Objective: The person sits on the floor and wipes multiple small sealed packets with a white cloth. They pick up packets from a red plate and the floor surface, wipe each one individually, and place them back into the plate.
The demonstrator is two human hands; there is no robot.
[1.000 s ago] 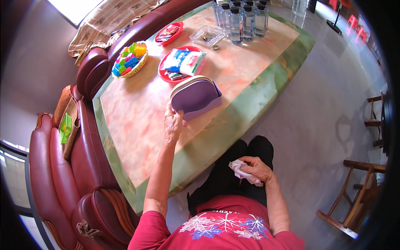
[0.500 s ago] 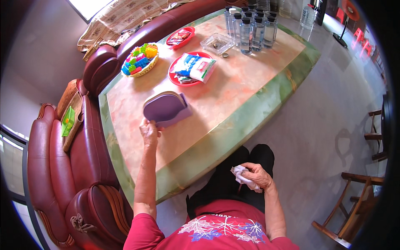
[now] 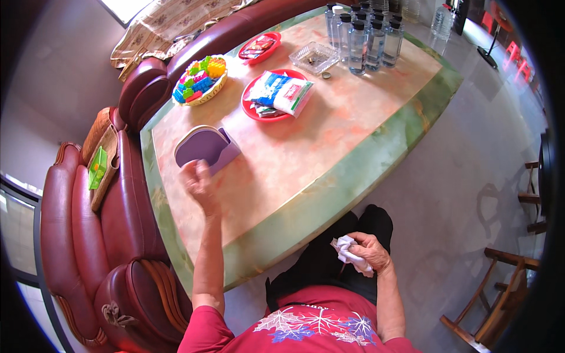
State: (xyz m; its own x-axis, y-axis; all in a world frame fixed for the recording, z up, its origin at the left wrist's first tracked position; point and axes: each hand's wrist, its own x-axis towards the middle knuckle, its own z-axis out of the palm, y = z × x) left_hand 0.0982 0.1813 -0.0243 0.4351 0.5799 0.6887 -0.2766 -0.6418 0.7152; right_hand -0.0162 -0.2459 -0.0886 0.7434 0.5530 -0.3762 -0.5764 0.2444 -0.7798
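On the near left part of the table [image 3: 282, 170] stands a purple holder [image 3: 228, 154] with round-topped flat slabs [image 3: 197, 146] in it, the front one purple, with a pale edge behind. My left hand [image 3: 200, 187] is right at its near side, fingers loosely bent and apart, with nothing seen in them. Whether the fingertips still touch the holder I cannot tell. Over my lap, my right hand [image 3: 372, 253] is closed around a crumpled white cloth [image 3: 348, 249], which sticks out past the fingers.
Farther back are a red plate [image 3: 250, 113] with white-and-blue packets [image 3: 282, 91], a basket of toy bricks [image 3: 203, 79], a red dish [image 3: 259, 56], a glass ashtray [image 3: 315, 56] and several clear bottles [image 3: 358, 50]. A dark red sofa [image 3: 129, 200] borders the left; wooden stools stand at right.
The purple holder has shifted left and toward me on the table. My left hand has come off its lower left edge, fingers loosening. The right hand still grips the cloth.
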